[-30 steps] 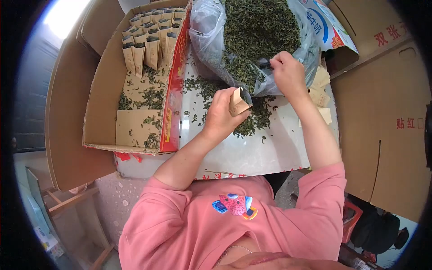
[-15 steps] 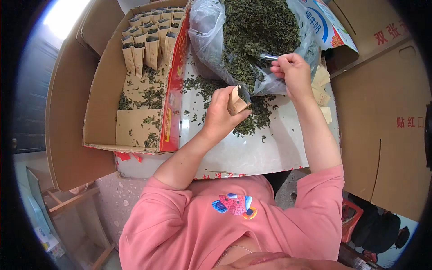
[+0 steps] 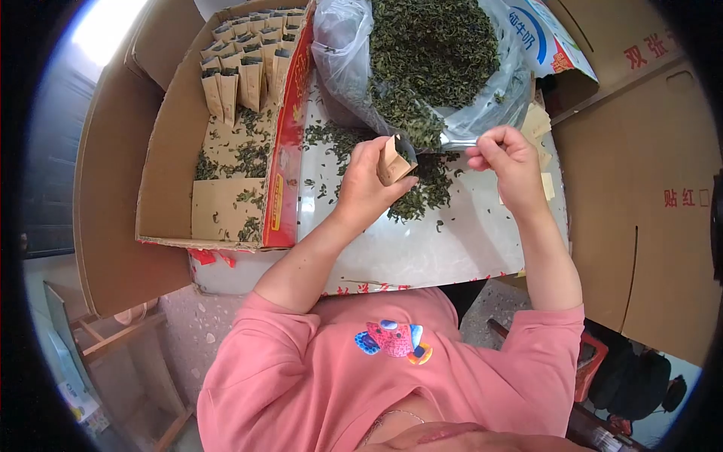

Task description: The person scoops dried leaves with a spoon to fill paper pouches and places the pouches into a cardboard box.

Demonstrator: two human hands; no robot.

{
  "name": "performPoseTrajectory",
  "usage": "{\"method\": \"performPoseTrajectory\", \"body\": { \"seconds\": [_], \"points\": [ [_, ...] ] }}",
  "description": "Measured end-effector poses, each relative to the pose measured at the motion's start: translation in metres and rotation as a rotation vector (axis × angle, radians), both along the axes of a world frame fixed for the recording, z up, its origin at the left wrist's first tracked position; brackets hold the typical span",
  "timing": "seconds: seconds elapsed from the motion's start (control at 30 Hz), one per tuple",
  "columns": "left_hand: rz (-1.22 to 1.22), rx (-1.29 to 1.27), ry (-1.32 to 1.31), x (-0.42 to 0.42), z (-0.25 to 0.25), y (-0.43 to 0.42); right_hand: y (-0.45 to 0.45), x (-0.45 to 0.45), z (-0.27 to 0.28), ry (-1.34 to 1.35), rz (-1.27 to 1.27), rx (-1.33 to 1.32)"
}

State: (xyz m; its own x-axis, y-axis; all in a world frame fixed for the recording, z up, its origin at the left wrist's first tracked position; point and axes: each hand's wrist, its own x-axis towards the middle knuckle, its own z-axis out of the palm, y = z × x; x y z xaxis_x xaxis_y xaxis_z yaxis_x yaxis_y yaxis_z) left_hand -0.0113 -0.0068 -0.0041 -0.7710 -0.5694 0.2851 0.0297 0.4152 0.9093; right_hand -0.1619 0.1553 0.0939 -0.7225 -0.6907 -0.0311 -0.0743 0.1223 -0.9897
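My left hand (image 3: 367, 181) is closed around a small brown paper bag (image 3: 393, 163), its open mouth tilted toward the right. In my right hand (image 3: 509, 162) is the handle of a metal spoon (image 3: 459, 142); dark green dried leaves heap over its bowl, just right of the bag's mouth. Behind both hands a clear plastic bag (image 3: 343, 45) holds a large mass of dried leaves (image 3: 433, 53). Loose leaves (image 3: 422, 197) lie spilled on the white tabletop (image 3: 354, 252) under the paper bag.
At left a cardboard box (image 3: 169, 169) with a red side holds rows of filled paper bags (image 3: 220, 94) and scattered leaves. Flat paper bags (image 3: 536, 124) lie at the table's right edge. Large cartons (image 3: 640, 188) stand on the right, beside a blue-and-white carton (image 3: 546, 41).
My right hand has drawn the spoon out of the leaf mass, down toward the paper bag, with leaves on it. My left hand stays nearly in place with the bag.
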Motion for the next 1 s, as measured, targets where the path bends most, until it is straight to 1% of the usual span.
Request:
{"method": "performPoseTrajectory", "body": {
  "seconds": [0.13,0.2,0.23,0.3,0.33,0.4,0.43,0.5,0.63,0.7,0.73,0.8,0.83,0.9,0.93,1.0],
  "points": [
    [0.004,-0.095,0.0,0.0,-0.003,0.0,0.0,0.007,0.005,0.043,0.034,0.017],
    [0.003,-0.07,-0.01,0.0,-0.003,0.001,-0.002,0.012,0.009,0.197,0.079,0.09],
    [0.003,-0.046,-0.02,0.0,-0.003,0.001,-0.002,0.015,0.01,0.199,0.08,0.089],
    [0.005,-0.054,-0.012,0.001,-0.003,0.0,-0.003,0.021,0.013,0.346,0.093,0.088],
    [0.005,-0.06,-0.006,0.001,-0.003,0.0,-0.003,0.023,0.014,0.347,0.093,0.089],
    [0.009,-0.05,0.005,-0.001,-0.006,0.0,-0.002,0.027,0.015,0.566,0.122,0.09],
    [0.014,-0.041,0.014,-0.001,-0.006,0.0,-0.001,0.028,0.015,0.567,0.123,0.091],
    [0.014,-0.044,0.006,0.0,-0.004,0.0,0.0,0.03,0.012,0.667,0.113,0.098],
    [0.011,-0.06,-0.003,0.001,0.0,0.0,0.002,0.036,0.011,0.704,0.1,0.072],
    [0.01,-0.063,-0.006,0.002,0.002,0.001,0.003,0.037,0.013,0.86,0.105,0.108],
    [0.009,-0.066,-0.009,0.002,0.003,0.001,0.003,0.038,0.014,0.86,0.104,0.109],
    [-0.004,-0.09,-0.001,0.002,0.001,0.001,0.002,0.038,0.016,0.992,0.175,0.1],
    [-0.016,-0.115,0.006,0.001,0.001,0.001,0.0,0.038,0.018,0.992,0.174,0.101],
    [-0.011,-0.117,0.009,0.002,0.003,0.004,-0.005,0.037,0.02,1.109,0.286,0.066],
    [-0.005,-0.12,0.011,0.002,0.004,0.005,-0.007,0.037,0.023,1.108,0.284,0.066],
    [0.001,-0.106,0.023,0.001,0.0,0.005,-0.012,0.038,0.026,1.222,0.408,0.074]
  ]
}}
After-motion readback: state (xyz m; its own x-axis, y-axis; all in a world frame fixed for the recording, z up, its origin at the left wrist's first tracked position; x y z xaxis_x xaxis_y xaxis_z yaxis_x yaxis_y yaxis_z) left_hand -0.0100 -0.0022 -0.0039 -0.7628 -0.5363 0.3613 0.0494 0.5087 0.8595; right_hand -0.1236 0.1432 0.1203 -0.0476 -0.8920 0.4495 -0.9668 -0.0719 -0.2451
